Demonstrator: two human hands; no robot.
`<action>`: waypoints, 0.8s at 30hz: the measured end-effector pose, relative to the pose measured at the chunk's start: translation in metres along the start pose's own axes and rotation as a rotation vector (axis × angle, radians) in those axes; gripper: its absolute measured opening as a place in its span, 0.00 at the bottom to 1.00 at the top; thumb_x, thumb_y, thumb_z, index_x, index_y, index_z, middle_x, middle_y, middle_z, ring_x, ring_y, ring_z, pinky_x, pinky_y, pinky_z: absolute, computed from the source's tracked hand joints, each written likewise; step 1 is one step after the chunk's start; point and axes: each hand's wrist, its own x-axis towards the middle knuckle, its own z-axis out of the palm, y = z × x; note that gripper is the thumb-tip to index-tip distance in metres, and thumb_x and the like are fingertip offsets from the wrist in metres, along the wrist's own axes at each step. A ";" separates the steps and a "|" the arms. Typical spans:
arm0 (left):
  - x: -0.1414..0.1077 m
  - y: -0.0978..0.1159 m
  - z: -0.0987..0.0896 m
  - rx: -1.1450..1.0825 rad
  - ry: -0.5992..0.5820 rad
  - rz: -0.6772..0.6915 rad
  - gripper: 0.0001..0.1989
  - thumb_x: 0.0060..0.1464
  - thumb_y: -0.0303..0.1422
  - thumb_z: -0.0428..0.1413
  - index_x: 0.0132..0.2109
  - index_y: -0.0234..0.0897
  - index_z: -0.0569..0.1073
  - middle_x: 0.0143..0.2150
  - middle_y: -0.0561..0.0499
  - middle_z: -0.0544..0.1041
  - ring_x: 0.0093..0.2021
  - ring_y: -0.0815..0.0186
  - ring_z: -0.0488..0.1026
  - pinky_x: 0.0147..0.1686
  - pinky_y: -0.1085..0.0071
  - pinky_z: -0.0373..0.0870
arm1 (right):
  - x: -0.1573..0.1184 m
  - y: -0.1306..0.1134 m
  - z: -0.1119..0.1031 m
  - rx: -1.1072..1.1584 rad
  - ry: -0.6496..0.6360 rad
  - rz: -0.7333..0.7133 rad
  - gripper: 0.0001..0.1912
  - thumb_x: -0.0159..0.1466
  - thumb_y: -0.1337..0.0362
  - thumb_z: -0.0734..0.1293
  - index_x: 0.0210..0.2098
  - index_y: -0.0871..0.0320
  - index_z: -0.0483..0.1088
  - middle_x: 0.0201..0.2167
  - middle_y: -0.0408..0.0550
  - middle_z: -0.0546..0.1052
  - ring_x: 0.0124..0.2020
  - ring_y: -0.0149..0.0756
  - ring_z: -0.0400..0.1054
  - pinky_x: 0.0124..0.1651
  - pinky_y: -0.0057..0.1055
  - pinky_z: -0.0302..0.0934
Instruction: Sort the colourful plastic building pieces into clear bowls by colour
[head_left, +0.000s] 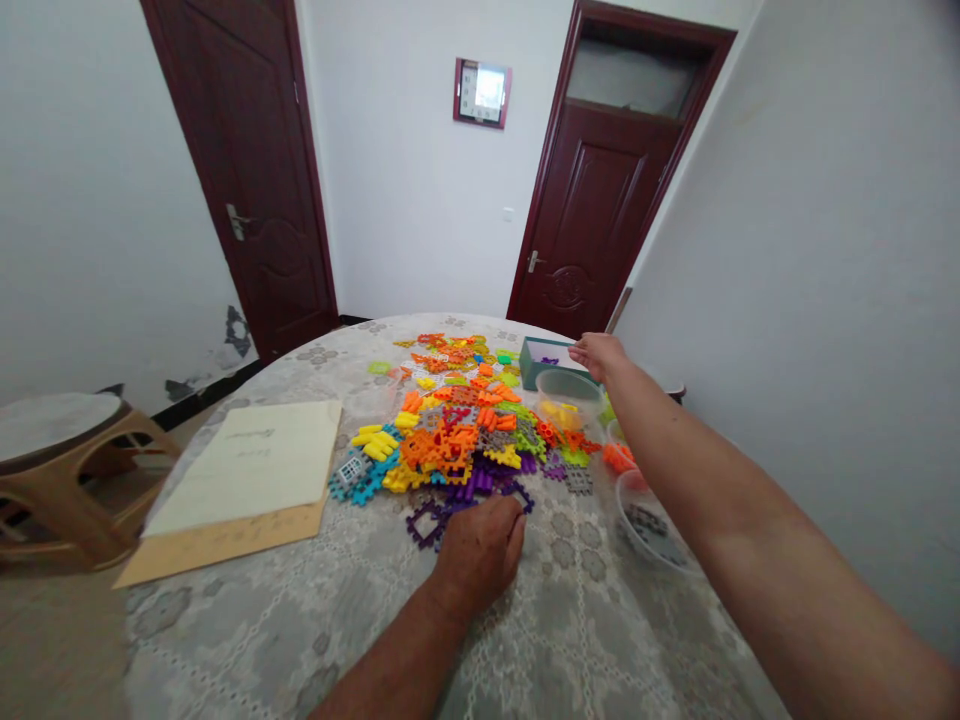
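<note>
My left hand [484, 550] rests at the near edge of a heap of plastic building pieces [442, 440], its fingers curled down. What they hold, if anything, is hidden. Dark purple toothed square pieces [425, 524] lie beside and just beyond that hand. Farther off on the right, my right hand [598, 355] is over the right end of a green box [531, 372], fingers stretched out to the left with nothing visible in them. Small purple pieces [550, 360] lie inside the box.
Clear plastic tubs stand along the right: one with yellow pieces [562, 413], another with grey pieces [649, 522], partly behind my right forearm. Cream paper [255, 460] on brown card [225, 548] lies at left. A stool [67, 470] stands beside the round table.
</note>
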 end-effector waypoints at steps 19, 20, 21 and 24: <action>0.006 0.002 -0.008 0.153 -0.059 -0.096 0.09 0.64 0.29 0.54 0.49 0.36 0.76 0.45 0.42 0.78 0.49 0.51 0.72 0.46 0.57 0.67 | -0.216 0.112 -0.024 -1.526 -0.087 -0.293 0.25 0.69 0.67 0.63 0.65 0.60 0.68 0.67 0.66 0.66 0.65 0.57 0.61 0.63 0.48 0.58; 0.006 0.003 -0.008 0.155 -0.071 -0.091 0.09 0.64 0.29 0.54 0.49 0.37 0.76 0.45 0.42 0.78 0.49 0.51 0.72 0.46 0.57 0.66 | -0.217 0.117 -0.024 -1.523 -0.102 -0.266 0.26 0.70 0.64 0.63 0.66 0.59 0.67 0.67 0.65 0.65 0.65 0.58 0.60 0.63 0.48 0.58; 0.005 0.003 -0.009 0.158 -0.083 -0.088 0.09 0.64 0.30 0.54 0.49 0.37 0.76 0.45 0.42 0.78 0.49 0.51 0.72 0.46 0.56 0.66 | -0.217 0.122 -0.024 -1.512 -0.119 -0.237 0.27 0.70 0.60 0.63 0.68 0.58 0.65 0.67 0.65 0.66 0.65 0.58 0.60 0.62 0.47 0.58; 0.004 0.003 -0.009 0.171 -0.112 -0.101 0.10 0.64 0.30 0.53 0.49 0.38 0.77 0.45 0.43 0.78 0.50 0.50 0.72 0.46 0.56 0.65 | -0.217 0.130 -0.023 -1.480 -0.136 -0.202 0.27 0.72 0.56 0.62 0.68 0.56 0.65 0.65 0.62 0.68 0.63 0.56 0.61 0.60 0.47 0.59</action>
